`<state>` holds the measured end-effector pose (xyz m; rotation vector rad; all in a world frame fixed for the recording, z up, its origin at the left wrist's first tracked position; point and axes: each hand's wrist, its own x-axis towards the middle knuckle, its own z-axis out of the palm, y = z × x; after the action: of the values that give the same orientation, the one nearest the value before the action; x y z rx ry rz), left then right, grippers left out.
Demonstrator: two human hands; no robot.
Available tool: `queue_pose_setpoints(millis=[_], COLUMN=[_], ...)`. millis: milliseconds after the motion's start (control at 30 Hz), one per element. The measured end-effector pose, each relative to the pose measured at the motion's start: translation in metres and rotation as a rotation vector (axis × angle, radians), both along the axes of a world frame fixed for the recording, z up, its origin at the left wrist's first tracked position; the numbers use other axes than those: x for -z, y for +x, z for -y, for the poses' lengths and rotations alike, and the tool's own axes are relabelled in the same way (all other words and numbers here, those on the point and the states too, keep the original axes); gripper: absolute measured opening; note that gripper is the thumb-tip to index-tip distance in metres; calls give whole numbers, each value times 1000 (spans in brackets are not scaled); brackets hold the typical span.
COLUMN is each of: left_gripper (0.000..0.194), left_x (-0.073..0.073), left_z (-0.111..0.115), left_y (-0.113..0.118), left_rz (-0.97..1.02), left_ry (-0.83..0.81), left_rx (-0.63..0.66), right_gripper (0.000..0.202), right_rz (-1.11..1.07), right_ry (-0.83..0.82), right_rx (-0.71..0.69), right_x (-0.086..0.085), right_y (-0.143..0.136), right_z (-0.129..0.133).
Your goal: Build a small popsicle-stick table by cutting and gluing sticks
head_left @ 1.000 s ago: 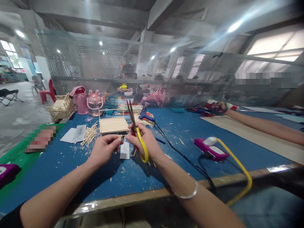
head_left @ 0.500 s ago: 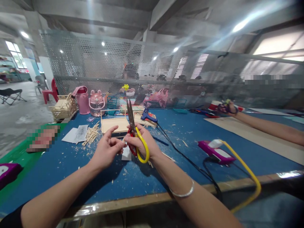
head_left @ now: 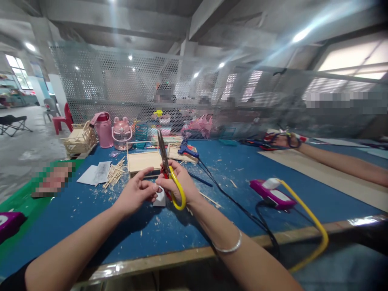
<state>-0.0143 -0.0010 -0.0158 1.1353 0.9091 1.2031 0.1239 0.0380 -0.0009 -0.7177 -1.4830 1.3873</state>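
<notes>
My right hand (head_left: 178,184) holds scissors (head_left: 176,188) with yellow and red handles, their blades pointing up and away. My left hand (head_left: 136,192) has its thumb and index fingertip pinched beside my right fingertips; whatever lies between them is too small to make out. Below the fingertips a small white paper (head_left: 159,199) lies on the blue table (head_left: 127,238). Just beyond the hands stands a light wooden frame piece (head_left: 142,161). A pile of thin wooden sticks (head_left: 115,173) is to its left, beside white paper sheets (head_left: 93,173).
A blue glue gun (head_left: 188,149) trails a black cable across the table. A purple power strip (head_left: 273,196) with a yellow cord sits right. Pink bottles (head_left: 104,131) and a wooden basket (head_left: 79,139) stand back left. Another person's arm (head_left: 333,161) reaches in from the right.
The whole view has shifted slightly. My hands remain close together with the scissors still held. The other person's hand at the right has changed its pose.
</notes>
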Motion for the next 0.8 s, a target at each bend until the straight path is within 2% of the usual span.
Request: queue_pose_setpoints(millis=[100,167,267,333,467,600,667,733,800], left_gripper=[57,43,38,38,34,33,34,31,27], left_x=[-1,0,3,4,3,0,0,1,3], left_z=[-1,-1,-2,-1,0,0,-1,-2,-3], left_y=[-3,-4,-1,1,3,-3,-7,-10,-11], left_rz=[-47,-152,-292,-315,-254,-67,-34,-104,-249], left_ry=[-75,-62,4,26,-25,-209,-259,-171,21], left_rx=[18,-18,-66,-64,-14,103,126,116,70], right_gripper=[45,46,47,46,42,45,45,43,42], right_rz=[-18,-29,-36,-25,12,-41,-77,-108,-145], right_ry=[-19,-24,-22,-4,23,4,-24,-76,-149], right_rx=[29,75,98,90,89,34,37,52,51], right_x=[1,3,7,9,9,6,5,5,7], right_y=[1,1,-1,-3,-5,-2,-1,0,0], right_z=[-3,-5,-6,-5,-1,-1,-2,-4,-6])
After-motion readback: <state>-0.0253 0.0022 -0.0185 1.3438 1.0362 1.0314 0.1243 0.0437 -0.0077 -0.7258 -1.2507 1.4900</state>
